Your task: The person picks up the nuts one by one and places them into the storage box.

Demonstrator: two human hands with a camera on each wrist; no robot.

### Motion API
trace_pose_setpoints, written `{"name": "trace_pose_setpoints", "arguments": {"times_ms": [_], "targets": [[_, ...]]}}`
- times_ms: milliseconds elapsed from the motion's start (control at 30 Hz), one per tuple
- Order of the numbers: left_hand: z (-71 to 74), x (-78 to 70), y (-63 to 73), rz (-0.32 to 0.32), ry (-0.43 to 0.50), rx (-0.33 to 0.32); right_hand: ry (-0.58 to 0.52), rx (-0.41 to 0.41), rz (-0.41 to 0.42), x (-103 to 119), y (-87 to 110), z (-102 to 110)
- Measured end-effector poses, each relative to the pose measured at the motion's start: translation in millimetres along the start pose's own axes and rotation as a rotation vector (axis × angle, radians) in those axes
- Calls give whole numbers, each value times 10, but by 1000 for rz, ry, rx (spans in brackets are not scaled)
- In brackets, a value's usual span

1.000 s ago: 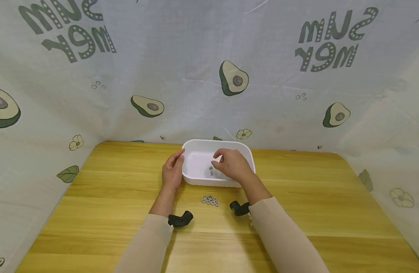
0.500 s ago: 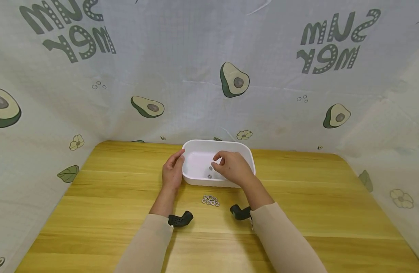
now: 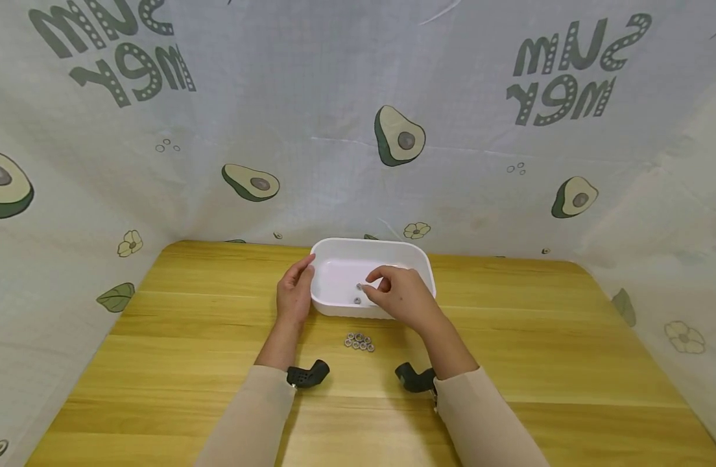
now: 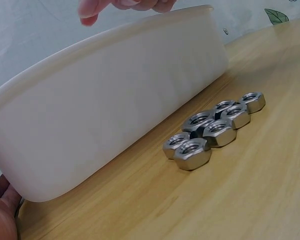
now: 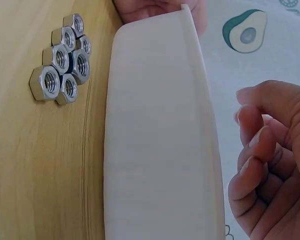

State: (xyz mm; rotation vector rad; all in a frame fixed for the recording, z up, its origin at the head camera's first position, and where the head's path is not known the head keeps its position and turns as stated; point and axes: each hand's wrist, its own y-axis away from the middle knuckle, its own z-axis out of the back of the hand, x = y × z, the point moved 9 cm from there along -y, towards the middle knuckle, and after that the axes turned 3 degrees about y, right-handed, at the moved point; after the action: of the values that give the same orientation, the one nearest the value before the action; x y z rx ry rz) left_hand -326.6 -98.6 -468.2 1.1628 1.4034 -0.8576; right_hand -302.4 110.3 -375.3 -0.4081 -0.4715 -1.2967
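A white rectangular plastic bin (image 3: 349,311) stands on the wooden table. Two small metal nuts lie inside: one nut (image 3: 357,301) near the front wall, the other nut (image 3: 359,286) farther in, close to my right thumb. My left hand (image 3: 294,297) rests against the bin's left end with fairly straight fingers. Over the bin's right half hovers my right hand (image 3: 403,295), fingers loosely bent; in the right wrist view nothing shows between thumb and index finger. Several steel hex nuts (image 4: 192,156) sit clustered on the table in front of the bin.
The wooden table (image 3: 218,324) reaches back to a white curtain (image 3: 311,97) printed with avocados, just behind the bin. A black wrist camera mount (image 3: 309,374) sits on the left wrist, another black mount (image 3: 415,377) on the right.
A blurred nut below the right hand has come to rest near the bin's front wall. The right hand has since shifted slightly down and toward me. The left hand stays put.
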Motion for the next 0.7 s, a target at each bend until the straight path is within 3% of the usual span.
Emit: {"name": "trace_pose_setpoints", "arguments": {"times_ms": [367, 700], "targets": [[3, -10, 3, -13, 3, -4, -71, 17, -8, -30, 252, -33], [12, -21, 26, -17, 0, 0, -182, 186, -26, -87, 432, -207]]}}
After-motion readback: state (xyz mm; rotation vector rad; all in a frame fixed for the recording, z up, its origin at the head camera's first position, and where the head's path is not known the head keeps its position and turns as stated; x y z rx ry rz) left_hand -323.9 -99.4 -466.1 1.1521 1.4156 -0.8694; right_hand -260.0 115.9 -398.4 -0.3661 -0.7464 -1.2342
